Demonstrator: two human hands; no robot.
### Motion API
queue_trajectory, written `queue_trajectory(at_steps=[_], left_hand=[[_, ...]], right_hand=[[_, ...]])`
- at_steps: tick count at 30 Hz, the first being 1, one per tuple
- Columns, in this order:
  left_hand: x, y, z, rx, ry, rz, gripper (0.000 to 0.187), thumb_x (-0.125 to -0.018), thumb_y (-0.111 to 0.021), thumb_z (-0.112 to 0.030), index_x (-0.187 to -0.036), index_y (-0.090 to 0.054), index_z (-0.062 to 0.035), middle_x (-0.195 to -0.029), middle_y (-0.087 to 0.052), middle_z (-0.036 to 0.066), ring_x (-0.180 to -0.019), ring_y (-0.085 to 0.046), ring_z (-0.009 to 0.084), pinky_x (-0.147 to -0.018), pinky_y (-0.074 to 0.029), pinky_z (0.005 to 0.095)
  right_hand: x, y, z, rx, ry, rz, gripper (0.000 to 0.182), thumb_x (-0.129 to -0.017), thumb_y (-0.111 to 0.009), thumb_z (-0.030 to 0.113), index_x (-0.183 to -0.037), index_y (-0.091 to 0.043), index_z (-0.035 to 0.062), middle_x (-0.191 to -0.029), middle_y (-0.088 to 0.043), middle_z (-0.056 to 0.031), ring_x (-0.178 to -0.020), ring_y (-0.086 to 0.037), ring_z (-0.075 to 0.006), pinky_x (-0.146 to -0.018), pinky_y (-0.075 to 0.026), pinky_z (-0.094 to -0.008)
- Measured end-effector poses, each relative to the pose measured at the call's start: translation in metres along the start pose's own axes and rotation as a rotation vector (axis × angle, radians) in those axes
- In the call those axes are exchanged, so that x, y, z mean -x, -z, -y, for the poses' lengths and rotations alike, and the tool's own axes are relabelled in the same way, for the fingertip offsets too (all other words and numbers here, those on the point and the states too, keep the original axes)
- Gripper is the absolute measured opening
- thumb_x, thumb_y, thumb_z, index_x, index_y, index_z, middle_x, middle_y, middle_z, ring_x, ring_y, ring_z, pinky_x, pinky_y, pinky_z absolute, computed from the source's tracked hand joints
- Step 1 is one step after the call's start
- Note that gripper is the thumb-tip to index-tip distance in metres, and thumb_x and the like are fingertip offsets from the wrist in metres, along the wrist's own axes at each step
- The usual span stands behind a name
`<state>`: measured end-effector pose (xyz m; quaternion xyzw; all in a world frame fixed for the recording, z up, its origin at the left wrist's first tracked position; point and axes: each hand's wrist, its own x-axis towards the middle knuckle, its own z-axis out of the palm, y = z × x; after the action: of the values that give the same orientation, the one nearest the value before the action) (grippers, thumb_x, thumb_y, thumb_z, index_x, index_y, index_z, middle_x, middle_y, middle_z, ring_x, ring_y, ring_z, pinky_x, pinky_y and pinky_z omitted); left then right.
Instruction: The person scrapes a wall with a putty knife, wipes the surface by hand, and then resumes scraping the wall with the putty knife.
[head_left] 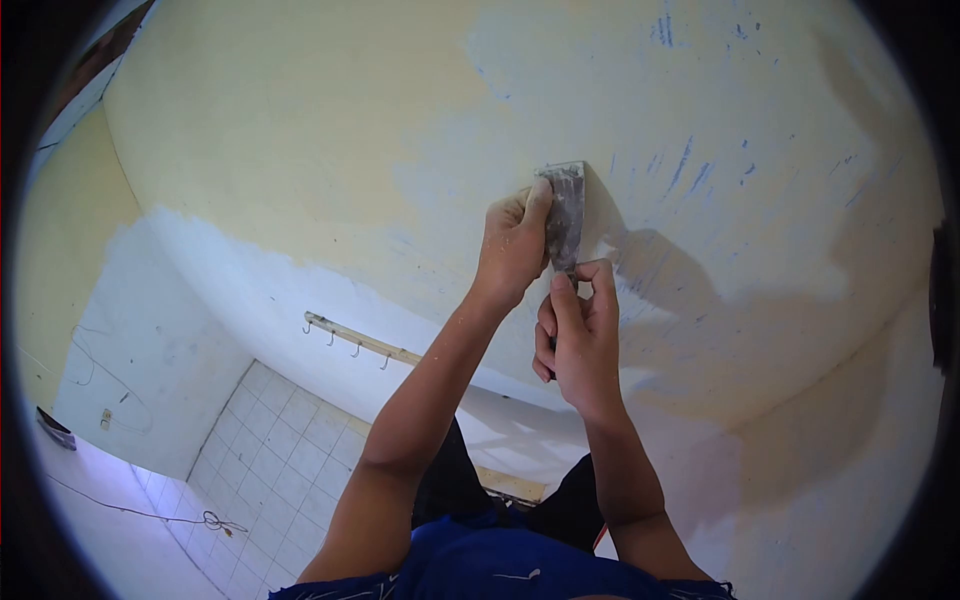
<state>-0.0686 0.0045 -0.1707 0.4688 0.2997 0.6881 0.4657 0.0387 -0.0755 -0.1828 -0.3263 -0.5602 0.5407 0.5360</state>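
Observation:
A putty knife with a grey, smeared metal blade points upward close in front of the wall. My right hand is wrapped round its handle, which is mostly hidden by the fingers. Pinching the blade's left edge near its top is my left hand, thumb on the face and fingers curled behind. Whitish dust marks the left thumb and fingers. Around the blade the wall shows patchy white and cream areas with blue scrape marks, and the shadow of hands and tool falls to the right.
A hook rail with several hooks is on the lower wall at left. Below lies a white tiled floor. A cable with a plug hangs at lower left, near a wall socket.

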Motion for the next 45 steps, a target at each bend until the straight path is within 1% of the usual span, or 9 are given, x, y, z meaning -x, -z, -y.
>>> queue_trajectory(at_steps=[3,5,12,18,21,26,28,31,45], left_hand=[[-0.006,-0.002,0.0,0.027,0.02,-0.007,0.045,-0.107,-0.047,-0.035,-0.071,-0.054,-0.0081,-0.055,-0.046,-0.004,-0.043,-0.037,0.0042,-0.038,-0.029,0.0246],[-0.013,-0.002,0.007,0.085,-0.063,-0.051,0.044,-0.107,-0.047,-0.035,-0.072,-0.055,-0.0082,-0.055,-0.046,-0.004,-0.043,-0.036,0.0043,-0.038,-0.029,0.0248],[0.004,0.006,0.002,0.018,0.047,-0.019,0.046,-0.107,-0.047,-0.035,-0.07,-0.055,-0.0091,-0.055,-0.047,-0.004,-0.042,-0.036,0.0042,-0.037,-0.028,0.0248],[-0.01,0.01,0.01,0.159,-0.031,-0.012,0.043,-0.106,-0.048,-0.036,-0.074,-0.057,-0.009,-0.055,-0.048,-0.004,-0.042,-0.037,0.0049,-0.037,-0.028,0.0248],[0.006,0.009,0.007,0.04,0.049,-0.045,0.044,-0.106,-0.048,-0.035,-0.071,-0.055,-0.009,-0.054,-0.047,-0.004,-0.042,-0.037,0.0047,-0.037,-0.028,0.025],[-0.002,0.011,0.001,0.068,0.051,-0.042,0.045,-0.107,-0.047,-0.035,-0.071,-0.055,-0.0087,-0.054,-0.046,-0.004,-0.042,-0.036,0.0045,-0.037,-0.027,0.0248],[-0.013,0.013,0.005,0.157,-0.039,-0.013,0.045,-0.107,-0.047,-0.035,-0.071,-0.055,-0.009,-0.055,-0.047,-0.004,-0.042,-0.036,0.0046,-0.037,-0.027,0.0248],[0.0,0.018,0.009,0.009,0.03,-0.047,0.046,-0.107,-0.047,-0.035,-0.07,-0.054,-0.0091,-0.054,-0.046,-0.004,-0.042,-0.036,0.0047,-0.037,-0.026,0.0253],[0.007,0.02,0.011,-0.003,0.069,-0.047,0.045,-0.107,-0.047,-0.036,-0.072,-0.055,-0.0085,-0.054,-0.047,-0.003,-0.041,-0.038,0.005,-0.037,-0.028,0.0254]], right_hand=[[-0.003,-0.006,0.005,0.006,0.035,0.003,0.014,-0.107,-0.045,0.02,-0.103,-0.035,0.01,-0.061,-0.04,0.0003,-0.036,-0.033,-0.0067,-0.029,-0.027,-0.0265],[-0.004,-0.011,0.014,-0.023,0.021,0.002,0.015,-0.107,-0.045,0.02,-0.103,-0.035,0.0097,-0.06,-0.039,0.0005,-0.036,-0.033,-0.0066,-0.029,-0.027,-0.0264],[-0.001,-0.004,-0.005,0.032,0.005,0.015,0.018,-0.107,-0.045,0.02,-0.107,-0.031,0.008,-0.057,-0.038,0.0004,-0.035,-0.035,-0.0063,-0.03,-0.029,-0.026],[-0.006,-0.013,0.008,-0.016,0.002,0.023,0.017,-0.106,-0.046,0.019,-0.107,-0.033,0.0078,-0.057,-0.039,0.0004,-0.035,-0.035,-0.006,-0.03,-0.029,-0.0258],[0.001,-0.007,-0.007,0.009,-0.022,-0.007,0.017,-0.106,-0.046,0.019,-0.106,-0.034,0.0073,-0.058,-0.039,0.0003,-0.036,-0.035,-0.0059,-0.03,-0.028,-0.026],[-0.005,-0.015,0.006,-0.007,-0.045,0.002,0.017,-0.106,-0.046,0.019,-0.106,-0.034,0.0076,-0.057,-0.039,0.0004,-0.035,-0.034,-0.0061,-0.03,-0.028,-0.0262],[-0.009,-0.017,0.011,-0.008,-0.022,0.017,0.016,-0.106,-0.046,0.019,-0.107,-0.034,0.0076,-0.057,-0.04,0.0005,-0.035,-0.034,-0.0062,-0.029,-0.028,-0.0263],[-0.003,-0.009,-0.008,0.01,-0.026,0.009,0.017,-0.106,-0.047,0.019,-0.108,-0.034,0.0075,-0.057,-0.04,0.0001,-0.035,-0.035,-0.0062,-0.029,-0.028,-0.0266],[-0.001,-0.008,-0.018,0.005,-0.037,0.015,0.018,-0.106,-0.047,0.021,-0.109,-0.034,0.0088,-0.058,-0.039,0.0003,-0.036,-0.034,-0.0064,-0.03,-0.027,-0.0265]])
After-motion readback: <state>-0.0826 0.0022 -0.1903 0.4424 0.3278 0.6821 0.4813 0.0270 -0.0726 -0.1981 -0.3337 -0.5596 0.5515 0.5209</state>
